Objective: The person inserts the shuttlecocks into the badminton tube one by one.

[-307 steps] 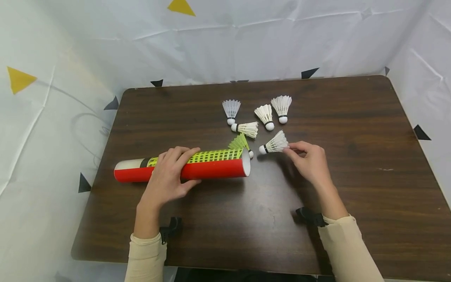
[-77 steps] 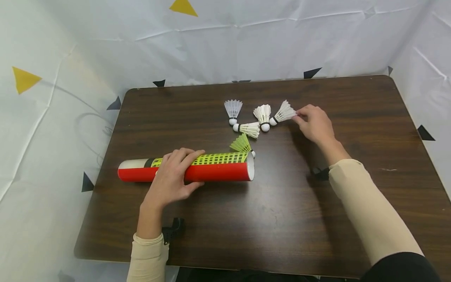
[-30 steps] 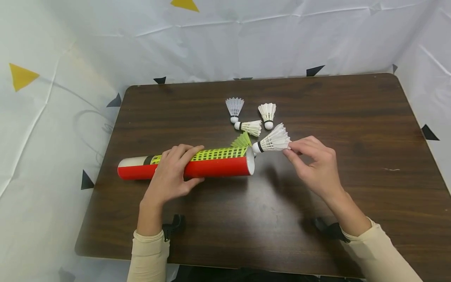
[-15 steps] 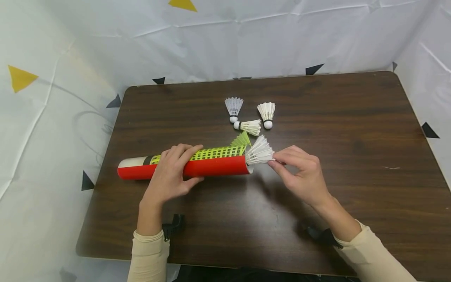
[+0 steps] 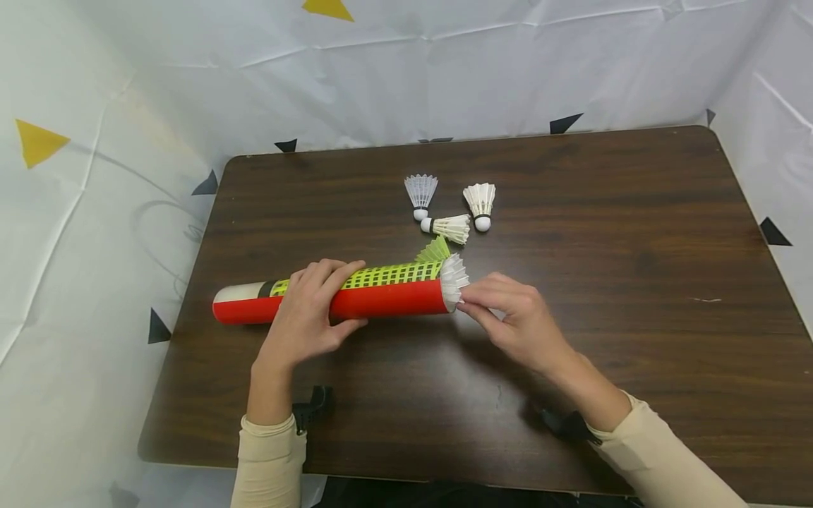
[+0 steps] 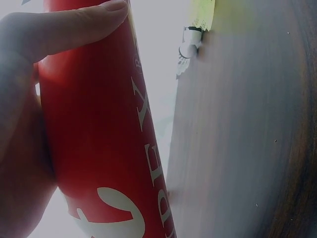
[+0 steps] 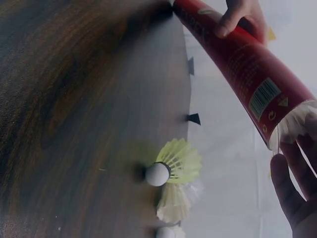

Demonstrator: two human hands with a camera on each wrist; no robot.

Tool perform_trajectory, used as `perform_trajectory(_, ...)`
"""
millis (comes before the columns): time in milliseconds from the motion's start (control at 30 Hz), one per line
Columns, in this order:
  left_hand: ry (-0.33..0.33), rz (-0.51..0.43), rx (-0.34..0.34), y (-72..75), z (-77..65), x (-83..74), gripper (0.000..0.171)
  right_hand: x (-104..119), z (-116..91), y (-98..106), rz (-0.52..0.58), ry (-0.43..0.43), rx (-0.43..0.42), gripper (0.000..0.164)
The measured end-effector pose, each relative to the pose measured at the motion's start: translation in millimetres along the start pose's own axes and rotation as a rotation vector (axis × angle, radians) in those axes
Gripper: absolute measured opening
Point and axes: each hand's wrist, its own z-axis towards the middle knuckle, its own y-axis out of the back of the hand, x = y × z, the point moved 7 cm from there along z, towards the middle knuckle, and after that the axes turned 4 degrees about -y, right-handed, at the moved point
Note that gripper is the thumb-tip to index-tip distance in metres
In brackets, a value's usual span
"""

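My left hand (image 5: 308, 310) grips a long red and yellow-green shuttlecock tube (image 5: 394, 300) lying sideways, its mouth facing right. In the left wrist view the thumb (image 6: 84, 27) lies across the red side. At the mouth, my right hand (image 5: 517, 314) pinches the feather edge of a white shuttlecock (image 5: 454, 279). Its cork is hidden inside the tube and only the flared end of the skirt sticks out. The right wrist view shows the skirt (image 7: 292, 124) filling the tube's mouth, with fingertips at its edge.
Just behind the tube lies a yellow-green shuttlecock (image 5: 434, 250), partly covered by it. Farther back are a feather shuttlecock on its side (image 5: 449, 228), a greyish-white one (image 5: 420, 194) and another cream one (image 5: 480, 204). White sheeting (image 5: 406, 85) stands behind the table (image 5: 603, 212).
The right hand has taken a white shuttlecock from the back right, brought it left to the tube and slid it cork first into the mouth. The left hand keeps its grip.
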Motion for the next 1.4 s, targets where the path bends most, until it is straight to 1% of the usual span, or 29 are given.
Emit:
perform_trajectory(200, -0.004, -0.003, -0.003, 0.0, 0.6, -0.1, 0.089, -3, 2, -7, -0.031, 0.003, 0.073, 0.032)
perform_trajectory(367, -0.006, 0.003, -0.007, 1.0, 1.2, -0.5, 0.089, -1, 6, -8, -0.046, 0.046, 0.098, 0.033)
perform_trajectory(533, -0.015, 0.005, -0.01, 0.4, 1.8, -0.2, 0.088, -1, 10, -10, -0.026, 0.09, 0.119, 0.032)
perform_trajectory(800, -0.015, 0.011, -0.009, 0.1, 1.0, -0.2, 0.087, -2, 18, -14, -0.025, 0.101, 0.176, 0.025)
perform_trajectory(900, -0.019, 0.01, -0.007, -0.6, 1.1, -1.2, 0.087, -3, 22, -17, -0.007, 0.111, 0.217, 0.021)
perform_trajectory(933, -0.023, 0.007, -0.005, -1.2, 1.3, -1.8, 0.087, -3, 23, -19, -0.003, 0.115, 0.235, 0.021)
perform_trajectory(1000, -0.031, 0.003, -0.001, -2.5, 1.7, -2.8, 0.087, -4, 24, -23, 0.006, 0.12, 0.265, 0.027)
perform_trajectory(1133, -0.029, 0.002, 0.008, -4.8, 1.4, -2.9, 0.088, -5, 26, -28, 0.012, 0.116, 0.302, 0.035)
perform_trajectory(1300, -0.018, 0.012, 0.014, -5.4, -0.5, -1.0, 0.09, -5, 27, -28, 0.022, 0.079, 0.319, 0.029)
perform_trajectory(1400, -0.016, 0.014, 0.021, -5.7, -1.3, -0.3, 0.09, -6, 27, -28, 0.008, 0.064, 0.342, 0.026)
